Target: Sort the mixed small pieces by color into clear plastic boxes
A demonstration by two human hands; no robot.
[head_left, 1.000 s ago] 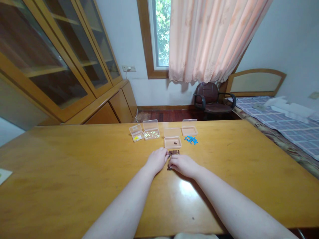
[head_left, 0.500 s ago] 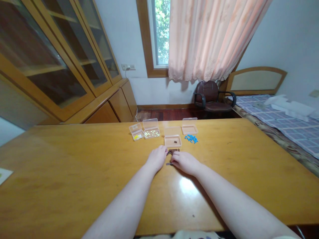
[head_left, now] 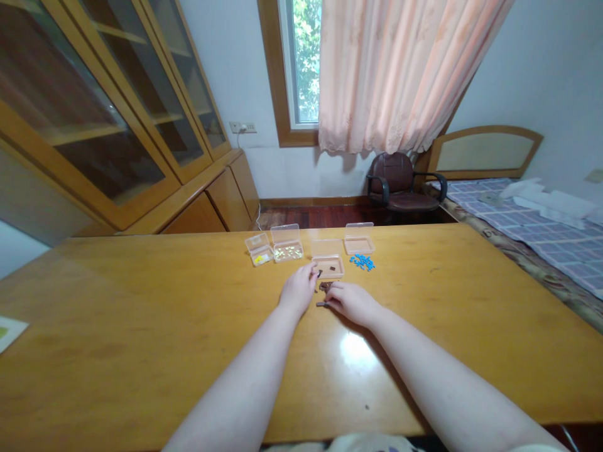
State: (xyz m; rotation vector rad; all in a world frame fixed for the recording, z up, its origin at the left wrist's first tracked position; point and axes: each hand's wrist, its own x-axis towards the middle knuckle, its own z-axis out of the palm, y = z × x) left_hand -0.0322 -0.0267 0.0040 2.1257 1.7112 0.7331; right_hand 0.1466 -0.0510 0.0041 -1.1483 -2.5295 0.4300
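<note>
My left hand [head_left: 298, 289] is closed, pinching a small dark brown piece [head_left: 320, 274] at the near left corner of an open clear plastic box [head_left: 328, 275]. Another dark brown piece [head_left: 332, 269] lies inside that box. My right hand [head_left: 351, 302] is closed on a short dark brown strip [head_left: 321, 304] that sticks out to the left of its fingertips, low over the table. Between the hands lies a small heap of brown pieces [head_left: 325, 286], partly hidden by my right fingers. What kind of pieces these are, I cannot make out.
On the wooden table [head_left: 141, 326], a clear box with pale pieces [head_left: 287, 257] and a smaller box with something yellow [head_left: 260, 260] stand to the left. Blue pieces [head_left: 362, 262] lie before another open box [head_left: 359, 252]. A chair [head_left: 399, 182] stands beyond the table.
My left hand has moved forward from beside the brown heap to the clear box, carrying a dark brown piece. My right hand has shifted only slightly, with the strip still in its fingers.
</note>
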